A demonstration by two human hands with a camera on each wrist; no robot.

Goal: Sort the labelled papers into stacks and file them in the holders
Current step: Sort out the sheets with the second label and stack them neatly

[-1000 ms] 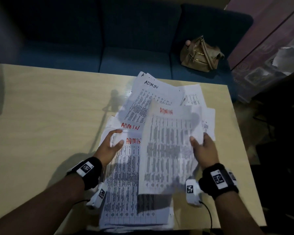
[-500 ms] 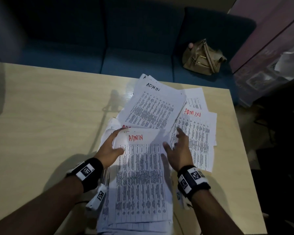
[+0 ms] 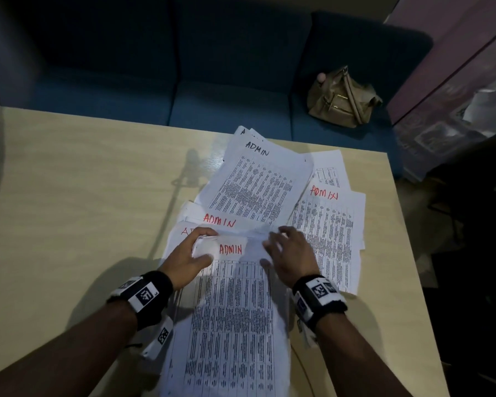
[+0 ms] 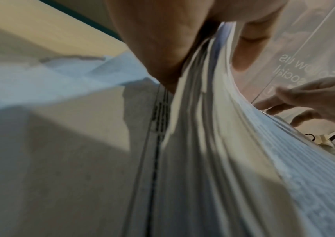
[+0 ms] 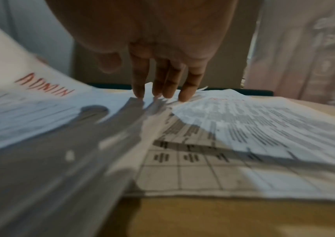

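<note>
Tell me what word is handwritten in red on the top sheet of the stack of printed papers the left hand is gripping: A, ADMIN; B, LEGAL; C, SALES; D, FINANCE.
A: the head view shows red ADMIN lettering on the white printed top sheet, just right of the left hand that grips the stack's corner.

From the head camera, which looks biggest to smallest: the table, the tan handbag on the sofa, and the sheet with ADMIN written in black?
1. The table, by far the largest.
2. The black-lettered sheet.
3. The handbag, which looks smallest, though it sits farther from the camera, so its true size against the sheet is unsure.
</note>
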